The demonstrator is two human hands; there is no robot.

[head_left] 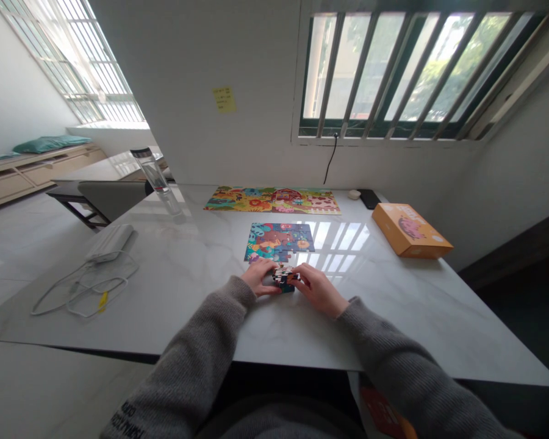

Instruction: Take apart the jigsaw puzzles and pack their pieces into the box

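Left hand (pixel 260 277) and right hand (pixel 318 290) clenched on puzzle-piece clump (pixel 284 278), closing from both sides. Clump between palms, low over marble table (pixel 201 305); table contact unclear. Part-built puzzle (pixel 279 242) just ahead of grip. Long puzzle (pixel 272 200) farther ahead. Orange box (pixel 412 230) well right.

Jigsaw puzzle (pixel 279 242) on table (pixel 393 305) — box (pixel 412 230) at right
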